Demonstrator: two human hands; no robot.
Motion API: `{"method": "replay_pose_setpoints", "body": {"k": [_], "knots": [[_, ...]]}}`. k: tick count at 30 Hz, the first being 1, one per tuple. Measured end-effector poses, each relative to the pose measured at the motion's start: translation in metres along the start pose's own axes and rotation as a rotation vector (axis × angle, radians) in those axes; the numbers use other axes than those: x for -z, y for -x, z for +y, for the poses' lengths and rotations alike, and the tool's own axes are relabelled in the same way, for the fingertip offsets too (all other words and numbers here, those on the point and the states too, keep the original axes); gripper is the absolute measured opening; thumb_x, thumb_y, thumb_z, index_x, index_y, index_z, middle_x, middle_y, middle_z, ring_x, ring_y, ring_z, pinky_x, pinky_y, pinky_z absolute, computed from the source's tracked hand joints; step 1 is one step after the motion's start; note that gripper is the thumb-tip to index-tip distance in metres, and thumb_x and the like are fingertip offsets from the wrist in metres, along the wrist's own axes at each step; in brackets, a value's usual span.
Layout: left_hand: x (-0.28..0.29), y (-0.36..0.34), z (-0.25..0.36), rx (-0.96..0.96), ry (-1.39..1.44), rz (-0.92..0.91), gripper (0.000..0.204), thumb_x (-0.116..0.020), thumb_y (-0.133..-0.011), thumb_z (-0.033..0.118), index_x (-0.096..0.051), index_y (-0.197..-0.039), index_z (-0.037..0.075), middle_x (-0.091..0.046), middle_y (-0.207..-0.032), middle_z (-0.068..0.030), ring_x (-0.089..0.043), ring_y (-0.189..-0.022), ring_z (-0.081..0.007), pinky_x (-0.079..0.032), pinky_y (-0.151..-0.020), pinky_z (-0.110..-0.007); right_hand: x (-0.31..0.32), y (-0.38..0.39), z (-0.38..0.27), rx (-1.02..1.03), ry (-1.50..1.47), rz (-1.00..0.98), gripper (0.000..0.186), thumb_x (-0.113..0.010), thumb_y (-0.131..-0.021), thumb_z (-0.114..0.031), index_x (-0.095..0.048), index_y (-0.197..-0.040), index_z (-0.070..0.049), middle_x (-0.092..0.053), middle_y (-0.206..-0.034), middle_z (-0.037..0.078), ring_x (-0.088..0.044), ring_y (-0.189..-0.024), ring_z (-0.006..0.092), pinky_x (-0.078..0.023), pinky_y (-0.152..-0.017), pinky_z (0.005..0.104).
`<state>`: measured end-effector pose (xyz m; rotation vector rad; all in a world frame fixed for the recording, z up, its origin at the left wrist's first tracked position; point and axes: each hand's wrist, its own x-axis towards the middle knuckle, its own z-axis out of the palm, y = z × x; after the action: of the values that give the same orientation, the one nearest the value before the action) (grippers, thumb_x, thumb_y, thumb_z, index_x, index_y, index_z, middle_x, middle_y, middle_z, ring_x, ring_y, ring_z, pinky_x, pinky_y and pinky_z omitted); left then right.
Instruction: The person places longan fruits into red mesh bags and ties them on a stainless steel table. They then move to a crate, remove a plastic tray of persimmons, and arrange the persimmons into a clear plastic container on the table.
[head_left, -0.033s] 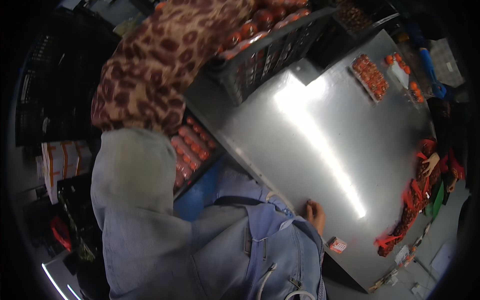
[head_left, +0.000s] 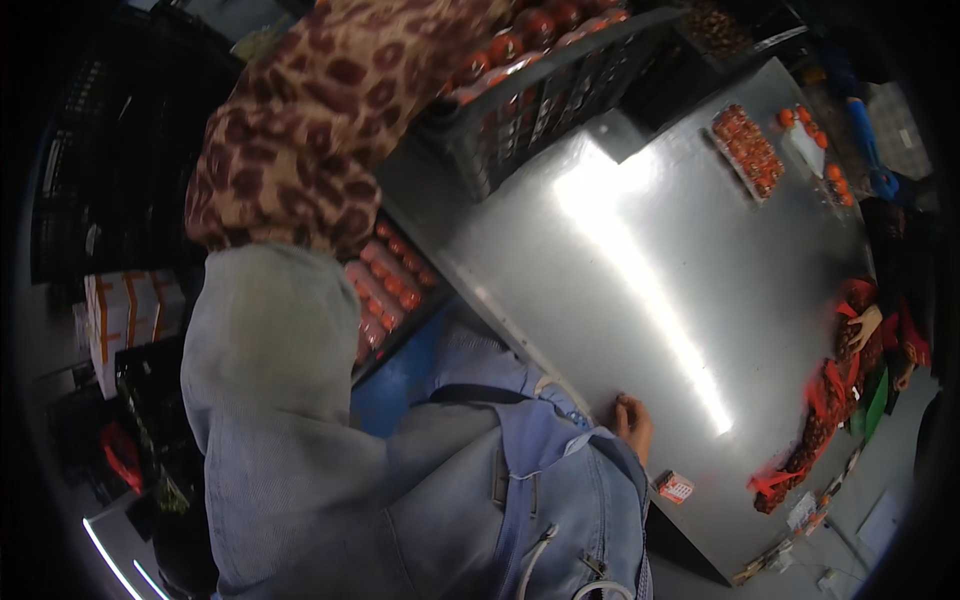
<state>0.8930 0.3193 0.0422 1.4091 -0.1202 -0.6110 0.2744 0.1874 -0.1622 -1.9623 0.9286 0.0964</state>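
My left arm, in a brown spotted sleeve cover (head_left: 290,160) over denim, reaches up past the left side of a black plastic crate (head_left: 550,115). That hand lies beyond the top edge of the picture. Red tomatoes (head_left: 505,48), some under shiny film, fill the crate. At the near edge of the metal table (head_left: 620,290), my right hand (head_left: 634,428) rests with its fingers curled together; what they hold, if anything, is hidden. A small red-and-white card or packet (head_left: 675,487) lies just beyond it.
A lower crate holds film-wrapped red packs (head_left: 390,280). On the table's far side are a packed tray of small red fruit (head_left: 748,152) and loose tomatoes (head_left: 838,185). Another person's hand (head_left: 864,328) touches red net bags (head_left: 815,430) at right. White boxes (head_left: 120,320) stand at left.
My left sleeve and the crate sit very slightly differently in the picture, a small shift of view. My right hand stays at the table edge.
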Motion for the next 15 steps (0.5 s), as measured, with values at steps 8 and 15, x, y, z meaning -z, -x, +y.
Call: {"method": "replay_pose_setpoints", "body": {"k": [8,15], "knots": [[-0.012,0.144,0.019,-0.359,0.141,-0.069,0.050,-0.064,-0.083,0.014,-0.045,-0.127,-0.001,-0.059,-0.118,-0.0180,-0.061,-0.107,-0.0239,-0.052,-0.089,-0.035,0.011,-0.010,0.000,-0.077,0.000,-0.096,0.018,-0.060,-0.093,-0.014,-0.064,-0.105,-0.001,-0.069,-0.095,0.011,-0.065,-0.086,0.0193,-0.049,-0.077,0.0299],[-0.052,0.256,-0.042,-0.370,0.283,-0.258,0.051,-0.067,-0.080,0.010,-0.046,-0.125,0.000,-0.059,-0.119,-0.0187,-0.062,-0.105,-0.0236,-0.053,-0.088,-0.036,0.036,-0.045,-0.054,0.166,-0.134,-0.061,0.021,-0.058,-0.095,-0.015,-0.064,-0.107,0.001,-0.066,-0.087,0.009,-0.063,-0.079,0.0146,-0.049,-0.068,0.0250]]}}
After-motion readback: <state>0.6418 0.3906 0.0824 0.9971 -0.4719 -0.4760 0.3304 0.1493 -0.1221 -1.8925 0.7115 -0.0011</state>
